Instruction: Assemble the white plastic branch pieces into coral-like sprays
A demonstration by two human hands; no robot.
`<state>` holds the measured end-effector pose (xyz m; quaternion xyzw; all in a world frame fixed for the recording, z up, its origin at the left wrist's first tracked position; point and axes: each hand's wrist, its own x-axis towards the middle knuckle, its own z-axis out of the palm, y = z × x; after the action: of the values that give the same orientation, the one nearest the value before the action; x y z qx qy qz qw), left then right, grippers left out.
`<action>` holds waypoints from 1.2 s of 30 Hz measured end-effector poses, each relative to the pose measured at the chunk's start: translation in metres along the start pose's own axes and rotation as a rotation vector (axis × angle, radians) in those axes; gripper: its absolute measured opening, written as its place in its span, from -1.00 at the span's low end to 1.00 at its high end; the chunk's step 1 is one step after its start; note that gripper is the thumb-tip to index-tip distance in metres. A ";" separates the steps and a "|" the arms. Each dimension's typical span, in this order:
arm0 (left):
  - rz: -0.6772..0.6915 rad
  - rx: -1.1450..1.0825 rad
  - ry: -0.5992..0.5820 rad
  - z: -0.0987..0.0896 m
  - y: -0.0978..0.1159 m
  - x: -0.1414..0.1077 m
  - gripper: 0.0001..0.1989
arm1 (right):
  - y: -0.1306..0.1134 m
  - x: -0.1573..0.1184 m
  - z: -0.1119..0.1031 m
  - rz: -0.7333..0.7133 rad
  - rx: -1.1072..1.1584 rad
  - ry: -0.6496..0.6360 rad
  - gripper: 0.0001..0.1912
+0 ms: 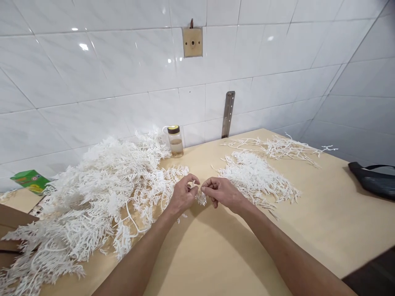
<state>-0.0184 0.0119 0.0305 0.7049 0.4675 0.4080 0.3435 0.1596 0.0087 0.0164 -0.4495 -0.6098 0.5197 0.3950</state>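
My left hand (185, 193) has thumb and index finger curled around a small white plastic sprig (201, 199). The fingertips of my right hand (220, 191) are pinched together at the same sprig, partly hiding it. Both hands are a little above the table, close together. Left of them spreads a large heap of white branching artificial foliage (105, 189). Just beyond my right hand lies a smaller pile of white sprigs (256, 176). Farther back on the right are thin, mostly bare white branches (286, 148).
A bottle with a dark lid (176, 144) stands by the tiled wall. A metal strip (228, 115) leans there. At left are a green packet (31, 181) and a brown box (14, 230). A black bag (373, 179) rests at the right edge of the wooden table (321, 222).
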 end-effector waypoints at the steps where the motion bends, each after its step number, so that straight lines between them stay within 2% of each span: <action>1: 0.038 0.052 0.013 0.000 0.000 0.000 -0.82 | 0.002 0.001 -0.002 0.009 0.024 -0.017 -0.69; 4: 0.128 0.165 0.027 0.000 -0.001 0.000 -0.75 | 0.003 0.002 -0.005 0.027 0.100 -0.019 -0.63; 7: 0.118 0.182 -0.026 0.000 0.001 -0.001 -0.77 | 0.001 0.002 -0.005 0.035 0.138 0.019 -0.60; 12: 0.003 0.100 -0.114 -0.004 0.001 0.000 -0.83 | -0.004 0.001 -0.002 0.046 0.157 0.060 -0.58; 18: -0.171 -0.044 -0.226 -0.007 0.006 -0.001 -0.77 | -0.002 0.001 -0.006 0.016 0.072 0.058 -0.61; 20: -0.177 -0.004 -0.212 -0.007 0.008 -0.002 -0.79 | 0.000 0.001 -0.007 -0.005 -0.007 0.062 -0.64; 23: -0.097 0.121 -0.157 -0.006 0.010 -0.003 -0.81 | 0.002 0.000 -0.009 -0.009 -0.084 0.067 -0.68; 25: -0.059 0.186 -0.154 -0.005 0.009 -0.003 -0.81 | 0.001 0.000 -0.008 0.002 -0.082 0.052 -0.70; 29: -0.065 0.242 -0.183 -0.003 0.009 -0.004 -0.80 | -0.002 -0.001 -0.009 0.012 -0.047 -0.003 -0.70; 33: -0.129 0.134 -0.192 -0.005 0.012 -0.005 -0.81 | -0.001 0.000 -0.013 0.021 0.068 -0.099 -0.63; 36: -0.204 0.008 -0.290 -0.008 0.013 -0.006 -0.76 | -0.001 0.000 -0.016 0.066 0.104 -0.152 -0.61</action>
<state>-0.0220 0.0034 0.0435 0.7067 0.4836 0.2632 0.4442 0.1750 0.0135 0.0194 -0.4075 -0.5951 0.5960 0.3530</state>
